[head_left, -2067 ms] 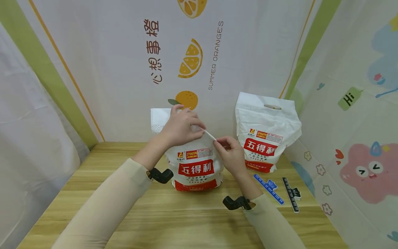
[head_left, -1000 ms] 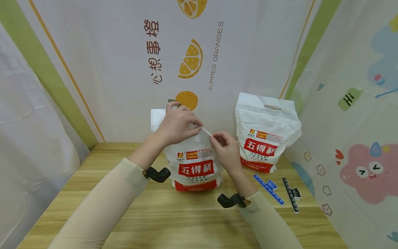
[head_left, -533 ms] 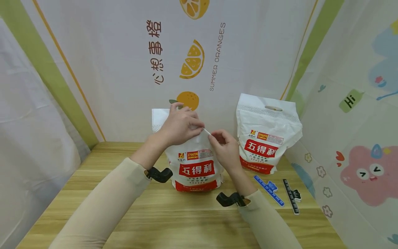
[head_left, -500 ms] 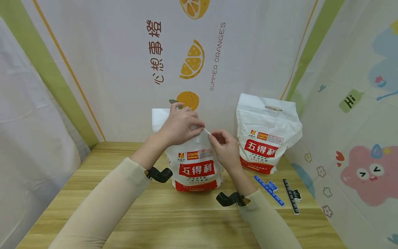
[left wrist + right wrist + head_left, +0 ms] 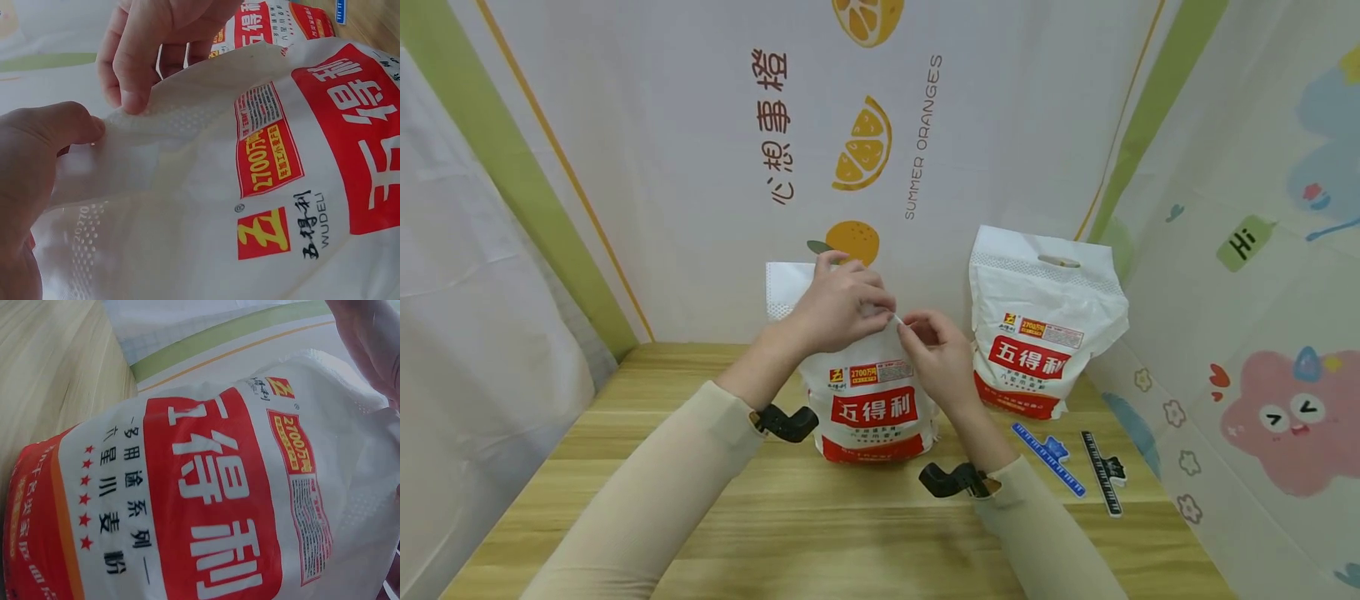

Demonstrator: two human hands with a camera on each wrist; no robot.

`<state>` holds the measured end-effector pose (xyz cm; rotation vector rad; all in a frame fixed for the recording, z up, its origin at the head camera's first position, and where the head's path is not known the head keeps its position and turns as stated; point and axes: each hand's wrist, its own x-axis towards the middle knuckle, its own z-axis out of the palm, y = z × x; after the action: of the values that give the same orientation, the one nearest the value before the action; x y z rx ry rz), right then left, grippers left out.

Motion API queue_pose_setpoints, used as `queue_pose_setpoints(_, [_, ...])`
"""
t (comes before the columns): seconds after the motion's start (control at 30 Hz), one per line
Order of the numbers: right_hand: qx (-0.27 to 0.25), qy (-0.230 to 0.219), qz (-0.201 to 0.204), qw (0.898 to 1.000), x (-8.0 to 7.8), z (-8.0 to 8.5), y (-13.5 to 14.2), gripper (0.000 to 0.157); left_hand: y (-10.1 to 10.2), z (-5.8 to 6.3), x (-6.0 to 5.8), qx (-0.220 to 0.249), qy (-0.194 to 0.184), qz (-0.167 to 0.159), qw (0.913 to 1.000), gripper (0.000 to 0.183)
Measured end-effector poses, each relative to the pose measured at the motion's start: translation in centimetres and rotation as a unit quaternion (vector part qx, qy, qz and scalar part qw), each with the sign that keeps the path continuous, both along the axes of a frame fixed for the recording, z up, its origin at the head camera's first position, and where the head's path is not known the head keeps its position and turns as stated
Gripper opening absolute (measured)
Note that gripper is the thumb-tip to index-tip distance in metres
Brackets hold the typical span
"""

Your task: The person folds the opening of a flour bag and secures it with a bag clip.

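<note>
A white flour bag with red panels stands upright on the table in the head view. My left hand pinches its top edge, covering much of the white handle strip. Close beside it, my right hand pinches the same edge between thumb and index finger. A short stretch of white edge shows between the two hands. In the left wrist view, the left thumb lies near the right fingers at the dotted band of the bag. The right wrist view shows the bag's printed front from the side.
Behind and to the right stands a second flour bag with a handle slot. A blue ruler-like clip and a black one lie on the wooden table at right. Printed curtains enclose the back and sides.
My right hand has moved left along the bag's top edge, closer to the left hand, so the visible edge between them is shorter. The left hand shifted only slightly.
</note>
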<state>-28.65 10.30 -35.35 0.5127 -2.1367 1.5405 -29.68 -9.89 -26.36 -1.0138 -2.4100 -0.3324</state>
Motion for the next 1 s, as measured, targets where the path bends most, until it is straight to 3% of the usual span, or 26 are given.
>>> queue_pose_setpoints(0.13, [0.002, 0.002, 0.001, 1.0, -0.1, 0.0, 0.0, 0.016, 0.1, 0.1, 0.1, -0.01, 0.012, 0.001, 0.9999, 0.007])
queue_pose_setpoints(0.47, [0.022, 0.001, 0.006, 1.0, 0.0, -0.8, 0.9, 0.02, 0.0, -0.3, -0.4, -0.002, -0.046, -0.012, 0.9989, 0.008])
queue_pose_setpoints(1.0, [0.038, -0.024, -0.029, 0.999, -0.3, -2.5, 3.3, 0.014, 0.2, -0.2, 0.0, -0.017, -0.043, -0.007, 0.9989, 0.009])
